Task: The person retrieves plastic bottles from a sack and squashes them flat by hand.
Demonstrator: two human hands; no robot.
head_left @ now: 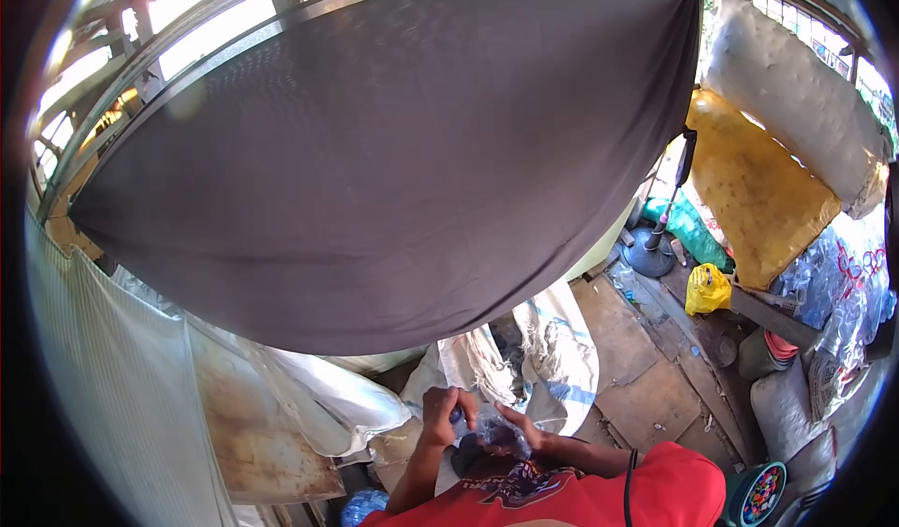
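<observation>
My left hand (442, 417) is closed around a small dark object (457, 415), too small to name, close to the bottle's left end. In my right hand (521, 428) is a clear, crumpled plastic bottle (498, 435), held low in front of my red shirt. The fingers of the right hand lie along its upper side. Just beyond both hands stands a white woven sack (571, 354) with its mouth open and dark contents inside.
A large dark cloth (403, 162) hangs across the view ahead. To the right are wooden floor boards (646, 405), a yellow bag (708, 289), a round dark base with a pole (649, 252), a bucket of colourful caps (763, 494) and stuffed sacks (787, 405). White sheeting (122, 368) hangs at left.
</observation>
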